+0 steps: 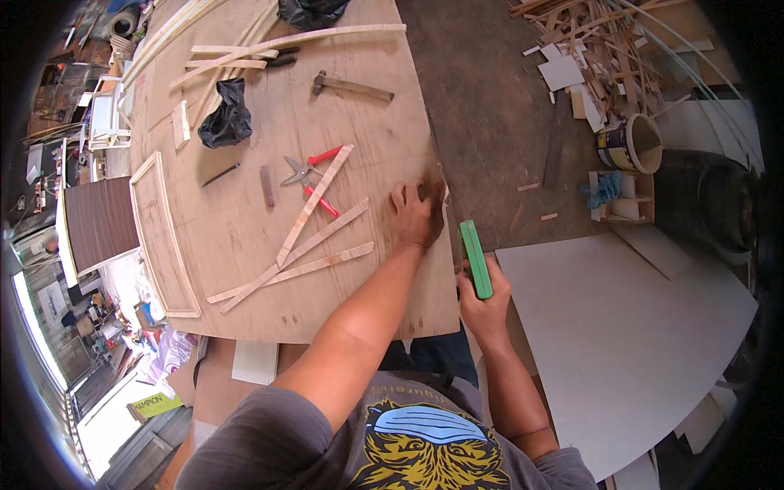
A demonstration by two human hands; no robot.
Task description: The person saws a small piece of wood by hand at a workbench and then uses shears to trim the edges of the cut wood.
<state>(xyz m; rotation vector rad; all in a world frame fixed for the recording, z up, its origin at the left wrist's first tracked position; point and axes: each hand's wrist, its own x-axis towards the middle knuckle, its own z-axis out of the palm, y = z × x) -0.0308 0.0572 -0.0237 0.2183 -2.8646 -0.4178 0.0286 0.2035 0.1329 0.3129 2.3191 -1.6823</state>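
Observation:
My left hand [418, 214] presses down at the right edge of the plywood tabletop [327, 106], fingers curled. A pale bit of wood shows beside it at the edge; what lies under the fingers is hidden. Just off that edge, my right hand [488, 306] is closed round the green handle [476, 261] of what looks like a handsaw, its blade seen almost edge-on and hard to make out. Left of my left hand lie red-handled snips [323, 200], partly under one of several thin wooden strips [314, 206].
Farther up the table are a hammer [351, 86], a black plastic bag [226, 116] and long strips [327, 36]. A wooden frame [167, 237] lies at the left edge. To the right are a white board [621, 327], a bucket [633, 144] and a scrap-wood pile [600, 65].

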